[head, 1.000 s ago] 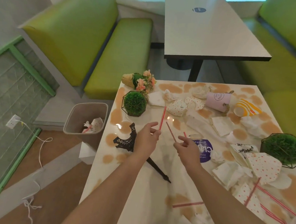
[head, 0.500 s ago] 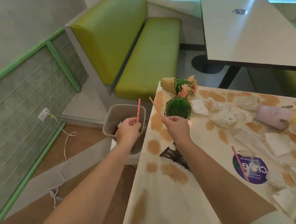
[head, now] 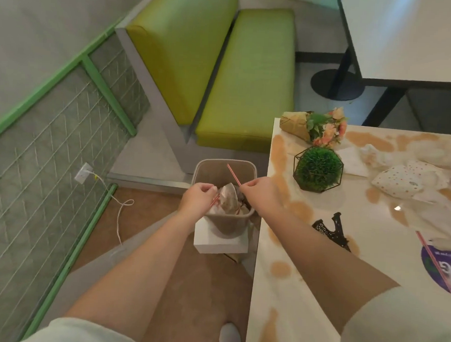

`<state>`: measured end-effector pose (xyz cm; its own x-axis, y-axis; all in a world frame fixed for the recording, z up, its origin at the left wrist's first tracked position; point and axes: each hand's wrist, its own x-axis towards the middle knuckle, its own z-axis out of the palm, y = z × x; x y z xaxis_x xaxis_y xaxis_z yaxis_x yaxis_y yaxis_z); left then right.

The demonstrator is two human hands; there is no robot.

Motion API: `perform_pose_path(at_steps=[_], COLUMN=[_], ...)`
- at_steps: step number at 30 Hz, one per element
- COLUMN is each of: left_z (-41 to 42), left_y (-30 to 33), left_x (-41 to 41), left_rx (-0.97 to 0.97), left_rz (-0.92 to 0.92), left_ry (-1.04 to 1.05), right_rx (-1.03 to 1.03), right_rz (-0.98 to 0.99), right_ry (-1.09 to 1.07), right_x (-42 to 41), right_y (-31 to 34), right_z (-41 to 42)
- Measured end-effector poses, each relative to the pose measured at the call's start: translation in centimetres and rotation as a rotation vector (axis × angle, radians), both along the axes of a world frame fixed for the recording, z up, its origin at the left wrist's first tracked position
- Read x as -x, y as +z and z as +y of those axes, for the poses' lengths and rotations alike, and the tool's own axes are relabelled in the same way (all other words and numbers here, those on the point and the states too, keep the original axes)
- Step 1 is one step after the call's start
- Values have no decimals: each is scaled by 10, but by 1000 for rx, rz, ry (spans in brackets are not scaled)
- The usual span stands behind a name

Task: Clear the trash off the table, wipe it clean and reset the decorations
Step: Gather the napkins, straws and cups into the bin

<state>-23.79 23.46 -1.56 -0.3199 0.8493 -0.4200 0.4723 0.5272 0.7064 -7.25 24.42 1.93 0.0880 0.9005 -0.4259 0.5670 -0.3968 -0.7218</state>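
Red-striped straw (head: 233, 174), beige bin (head: 223, 223), lime-green bench (head: 247, 75), white table (head: 304, 292) with tan stains.

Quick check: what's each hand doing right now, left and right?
Left hand: pinching a red straw over the trash bin.
Right hand: pinching another red straw above the same bin.

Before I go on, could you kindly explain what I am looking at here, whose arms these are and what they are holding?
There is no machine: a camera worn on a person's head looks forward and down at their two bare arms. The left hand pinches a red straw and the right hand pinches another red straw, both above a bin with crumpled paper inside. To the right is the stained table, which carries a green ball plant, a small bouquet, a black tower ornament, crumpled wrappers and a third straw.
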Motion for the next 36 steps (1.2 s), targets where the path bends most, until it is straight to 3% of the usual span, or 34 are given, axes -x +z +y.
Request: perform_pose_path(at_steps=[7,15,19,29,36], left_z=[-11,-31,-42,-84,-98], left_y=[-1,26,41,45,23], left_x=[-15,-94,-151,-295,-360], left_rx=[-45,-119,-158,-126,-28], left_rz=[-12,-61,-86,-103,43], left_ry=[-6,-120,-218,-438,-544], right_rx=[21,-205,-214,-38,29], right_rz=[-132,61,111,-48,-214], right_ry=[106,-63,-181,-333,-341], right_x=[-7,-78,-131,-283,-362], right_y=[-9,22,27,3,-20], right_z=[-17,-52,-76,-142,-164])
